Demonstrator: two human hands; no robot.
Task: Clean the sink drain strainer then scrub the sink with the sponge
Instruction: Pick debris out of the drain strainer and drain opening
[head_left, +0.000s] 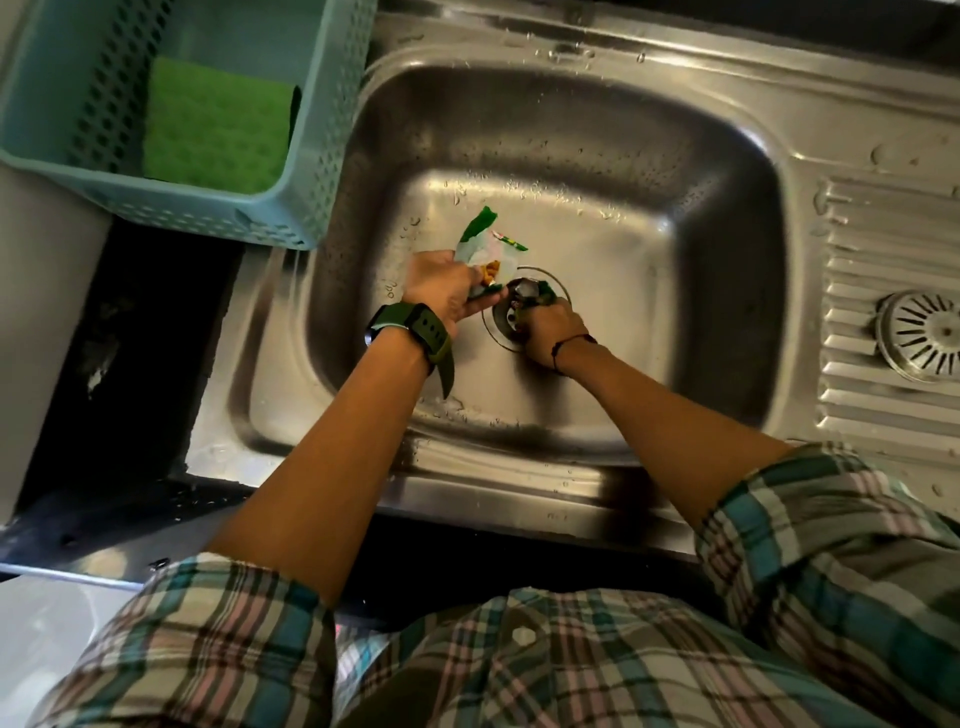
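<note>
The steel sink (675, 249) fills the middle of the view, its floor wet with droplets. Over the open drain (506, 317) my right hand (548, 327) is closed around scraps of green waste pulled from the hole. My left hand (444, 288), with a green watch on the wrist, grips a bunch of crumpled white and green wrappers (488, 244) just left of the drain. The round metal drain strainer (922, 335) lies on the ribbed drainboard at the right edge. A green sponge (218, 124) rests inside the teal basket (306, 171) at the upper left.
The ribbed drainboard (883, 234) runs along the sink's right side. The teal basket overhangs the sink's left rim. A dark gap (130, 338) lies left of the sink, beside a pale wall. My plaid shirt fills the bottom of the view.
</note>
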